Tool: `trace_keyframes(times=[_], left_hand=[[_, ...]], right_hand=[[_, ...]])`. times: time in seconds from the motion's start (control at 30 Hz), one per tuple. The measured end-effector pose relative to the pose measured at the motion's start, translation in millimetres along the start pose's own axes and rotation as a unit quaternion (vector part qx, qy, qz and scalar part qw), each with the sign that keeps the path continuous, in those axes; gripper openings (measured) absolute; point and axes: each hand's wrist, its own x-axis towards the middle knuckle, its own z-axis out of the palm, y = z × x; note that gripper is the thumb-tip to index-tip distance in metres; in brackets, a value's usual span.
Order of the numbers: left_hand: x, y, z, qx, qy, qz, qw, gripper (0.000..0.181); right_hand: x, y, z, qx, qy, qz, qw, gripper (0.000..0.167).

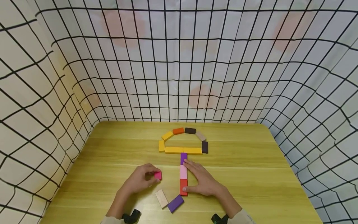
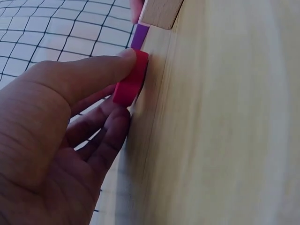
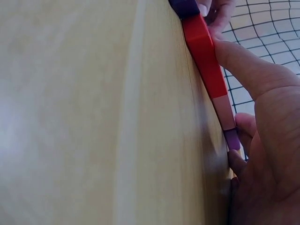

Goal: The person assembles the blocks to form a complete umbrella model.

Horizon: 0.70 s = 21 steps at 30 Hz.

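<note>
My left hand (image 1: 139,179) pinches a magenta block (image 1: 158,175) between thumb and fingers, left of a straight column of blocks. That column has a purple block (image 1: 183,156) at the far end, a light pink block (image 1: 183,172) in the middle and a red block (image 1: 183,183) nearest me. From its right side, my right hand (image 1: 205,183) touches the column, thumb at the red block and outstretched fingers at the purple one. In front of the column's near end, a bare wood block (image 1: 161,199) and a dark purple block (image 1: 176,203) lie angled, corners close together.
Two yellow blocks (image 1: 174,150) form a crossbar at the column's far end. Above it arches a row of yellow, orange, dark and tan blocks, including an orange block (image 1: 178,131). Black netting (image 1: 179,81) borders the wooden table (image 1: 237,149) at the back and sides.
</note>
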Motion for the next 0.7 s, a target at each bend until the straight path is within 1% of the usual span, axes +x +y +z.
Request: trace_keyframes(times=[0.1, 0.33, 0.5, 0.7], left_hand=[[-2.8, 1.5, -0.1, -0.001, -0.006, 0.007, 1.0, 0.031], [-8.1, 2.3, -2.1, 0.018, -0.009, 0.007, 0.9998, 0.03], [-12.2, 1.5, -1.6, 0.011, -0.01, 0.017, 0.9997, 0.03], [-17.5, 3.0, 1.0, 0.008, -0.019, 0.025, 0.9995, 0.024]], right_hand=[[-0.8, 0.2, 0.6, -0.002, 0.0, 0.001, 1.0, 0.098], [1.2, 2.1, -0.3, -0.018, -0.001, -0.001, 0.9998, 0.099], [1.2, 0.8, -2.2, -0.018, -0.001, 0.002, 0.9998, 0.1], [-1.1, 0.5, -0.5, -0.015, -0.006, 0.004, 0.9999, 0.1]])
